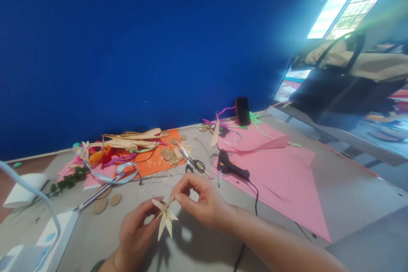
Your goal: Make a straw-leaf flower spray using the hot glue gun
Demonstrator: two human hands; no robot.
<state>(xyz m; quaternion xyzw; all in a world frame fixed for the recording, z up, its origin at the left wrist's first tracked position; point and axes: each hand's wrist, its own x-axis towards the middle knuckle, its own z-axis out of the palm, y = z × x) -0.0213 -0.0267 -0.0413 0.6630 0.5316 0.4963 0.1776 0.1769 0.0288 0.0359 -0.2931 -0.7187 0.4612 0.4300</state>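
Note:
A pale, straw-coloured flower (165, 216) with several pointed petals is held between my two hands above the grey table. My left hand (138, 229) is closed, thumb and fingers pinching the flower near its base. My right hand (200, 199) pinches the other end, by the stem; its fingertips partly hide what they grip. Beyond the right hand lie scissors (194, 163) with dark handles. A black hot glue gun (231, 168) rests to their right, its cord running down beneath my right forearm.
Pink sheets (287, 187) cover the table's right part. A phone (242, 111) leans against the blue wall (159, 42). Dried husk strips (134, 140) lie on orange paper (149, 165). Round wooden slices (100, 206) and a box cutter (98, 192) are at left. A dark bag (344, 93) stands far right.

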